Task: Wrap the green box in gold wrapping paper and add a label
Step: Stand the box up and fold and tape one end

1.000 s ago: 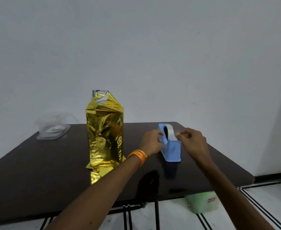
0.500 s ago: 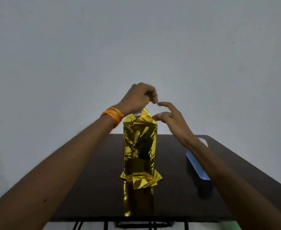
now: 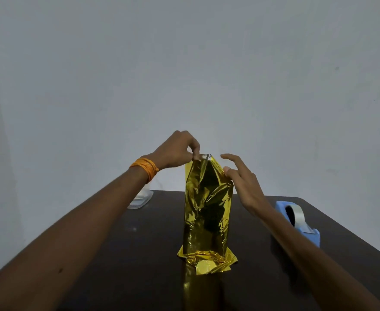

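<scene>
One hand [image 3: 175, 151] pinches gold wrapping paper [image 3: 208, 209]

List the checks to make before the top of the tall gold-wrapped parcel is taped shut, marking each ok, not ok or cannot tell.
1. Tall parcel in shiny gold wrapping paper stands upright on the dark table: ok.
2. Left hand pinches the paper's top edge: ok.
3. Right hand free, fingers straight by the upper right corner: ok.
4. Top folded flat: not ok, it stands peaked.
5. Tape strip in hand: cannot tell.
6. Blue plastic tape dispenser on the table at the right: ok.
</scene>
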Demonstrator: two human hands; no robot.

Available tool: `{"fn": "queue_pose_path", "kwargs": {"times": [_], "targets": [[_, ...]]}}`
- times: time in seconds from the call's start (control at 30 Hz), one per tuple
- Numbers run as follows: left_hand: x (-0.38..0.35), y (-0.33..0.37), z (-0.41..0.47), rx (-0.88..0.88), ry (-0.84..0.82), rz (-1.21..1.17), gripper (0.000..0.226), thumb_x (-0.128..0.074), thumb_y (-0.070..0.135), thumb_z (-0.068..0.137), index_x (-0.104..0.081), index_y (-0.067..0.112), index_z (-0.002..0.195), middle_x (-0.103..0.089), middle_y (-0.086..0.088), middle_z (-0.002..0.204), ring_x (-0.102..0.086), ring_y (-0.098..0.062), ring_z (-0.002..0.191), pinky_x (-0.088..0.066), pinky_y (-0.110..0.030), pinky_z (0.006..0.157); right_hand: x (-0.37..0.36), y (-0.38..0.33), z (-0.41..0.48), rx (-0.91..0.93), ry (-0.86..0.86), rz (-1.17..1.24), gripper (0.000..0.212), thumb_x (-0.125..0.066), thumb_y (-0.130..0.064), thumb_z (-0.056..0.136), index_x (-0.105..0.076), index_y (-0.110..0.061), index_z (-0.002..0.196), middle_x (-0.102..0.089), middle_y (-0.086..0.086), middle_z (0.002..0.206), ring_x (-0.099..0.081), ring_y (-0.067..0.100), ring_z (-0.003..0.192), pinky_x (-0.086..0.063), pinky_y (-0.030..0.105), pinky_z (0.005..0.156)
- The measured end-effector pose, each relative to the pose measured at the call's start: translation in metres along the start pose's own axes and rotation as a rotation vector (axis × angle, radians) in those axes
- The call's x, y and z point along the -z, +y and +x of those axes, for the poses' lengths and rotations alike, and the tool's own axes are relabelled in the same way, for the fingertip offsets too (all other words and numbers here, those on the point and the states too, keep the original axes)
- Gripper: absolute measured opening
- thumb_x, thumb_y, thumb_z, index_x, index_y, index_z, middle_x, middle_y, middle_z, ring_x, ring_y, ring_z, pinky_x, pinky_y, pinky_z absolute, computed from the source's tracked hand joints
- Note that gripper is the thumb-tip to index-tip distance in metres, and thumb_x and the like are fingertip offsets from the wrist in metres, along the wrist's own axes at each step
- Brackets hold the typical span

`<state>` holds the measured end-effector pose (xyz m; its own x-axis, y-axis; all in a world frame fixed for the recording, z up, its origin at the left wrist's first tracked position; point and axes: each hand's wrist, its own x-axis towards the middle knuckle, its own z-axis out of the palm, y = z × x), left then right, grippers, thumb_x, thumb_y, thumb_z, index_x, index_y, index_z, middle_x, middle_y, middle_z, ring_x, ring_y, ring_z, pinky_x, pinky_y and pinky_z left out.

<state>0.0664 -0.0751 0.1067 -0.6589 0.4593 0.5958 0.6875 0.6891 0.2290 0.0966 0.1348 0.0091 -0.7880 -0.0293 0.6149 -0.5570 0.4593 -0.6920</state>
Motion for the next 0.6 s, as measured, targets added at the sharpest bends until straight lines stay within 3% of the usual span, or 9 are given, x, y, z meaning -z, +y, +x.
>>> {"fn": "queue_pose_path", "kwargs": {"times": [0.1,0.17,0.27,0.33,0.4,0.5,0.6], "targets": [[0.009,-0.002,0.004,0.047,0.257,-0.269,0.032,-0.058,-0.011,0.082,-0.070,0.016,0.068,-0.070,0.001,0.076,-0.067,-0.010,0.083,-0.054,-0.022,0.077,-0.002,0.002,-0.001,0.002,-0.006,0.012,0.037,-0.038,-0.046,0.101,-0.045,-0.044,0.137,-0.063,-0.008,0.112,-0.061,0.013,0.109,-0.041,0.027,0.084],[0.010,-0.007,-0.001,0.071,0.428,-0.376,0.025,-0.057,-0.009,0.086,-0.069,0.012,0.079,-0.070,0.001,0.082,-0.065,-0.007,0.083,-0.052,-0.014,0.075,-0.003,0.003,-0.002,-0.002,0.001,0.025,0.044,-0.037,-0.051,0.095,-0.046,-0.044,0.138,-0.062,-0.009,0.114,-0.061,0.015,0.112,-0.040,0.034,0.089],[-0.011,-0.029,-0.021,0.203,0.581,-0.507,0.012,-0.061,0.002,0.091,-0.066,0.012,0.096,-0.069,-0.002,0.096,-0.066,-0.013,0.092,-0.056,-0.022,0.081,-0.004,0.001,-0.002,-0.002,0.003,0.039,0.047,-0.037,-0.052,0.093,-0.046,-0.043,0.138,-0.060,-0.010,0.117,-0.061,0.016,0.113,-0.040,0.035,0.091],[-0.037,-0.044,-0.041,0.397,0.563,-0.688,0.010,-0.061,0.008,0.092,-0.064,0.016,0.096,-0.068,-0.004,0.102,-0.067,-0.021,0.098,-0.057,-0.030,0.082,-0.004,0.001,-0.002,-0.003,0.004,0.036,0.046,-0.037,-0.052,0.093,-0.046,-0.043,0.138,-0.060,-0.010,0.118,-0.060,0.016,0.114,-0.041,0.037,0.094],[-0.060,-0.049,-0.057,0.508,0.417,-0.892,0.008,-0.060,0.009,0.094,-0.066,0.013,0.098,-0.069,-0.008,0.107,-0.067,-0.026,0.105,-0.057,-0.033,0.084,-0.004,0.001,-0.003,-0.010,0.004,0.038,0.046,-0.038,-0.052,0.094,-0.046,-0.043,0.138,-0.060,-0.009,0.118,-0.060,0.016,0.114,-0.043,0.038,0.095],[-0.084,-0.045,-0.060,0.490,0.248,-0.999,0.015,-0.058,0.015,0.098,-0.068,0.009,0.107,-0.070,-0.009,0.109,-0.066,-0.023,0.108,-0.056,-0.033,0.084,-0.003,0.001,-0.003,-0.014,0.000,0.039,0.038,-0.040,-0.044,0.101,-0.046,-0.042,0.139,-0.063,-0.005,0.118,-0.061,0.015,0.112,-0.045,0.032,0.088],[-0.089,-0.035,-0.050,0.470,0.208,-1.018,0.016,-0.059,0.019,0.098,-0.071,0.011,0.105,-0.070,-0.008,0.107,-0.066,-0.020,0.105,-0.054,-0.031,0.078,0.000,0.000,-0.005,-0.019,-0.001,0.039,0.035,-0.041,-0.040,0.104,-0.046,-0.041,0.139,-0.065,-0.005,0.114,-0.060,0.007,0.107,-0.040,0.019,0.081]]}}
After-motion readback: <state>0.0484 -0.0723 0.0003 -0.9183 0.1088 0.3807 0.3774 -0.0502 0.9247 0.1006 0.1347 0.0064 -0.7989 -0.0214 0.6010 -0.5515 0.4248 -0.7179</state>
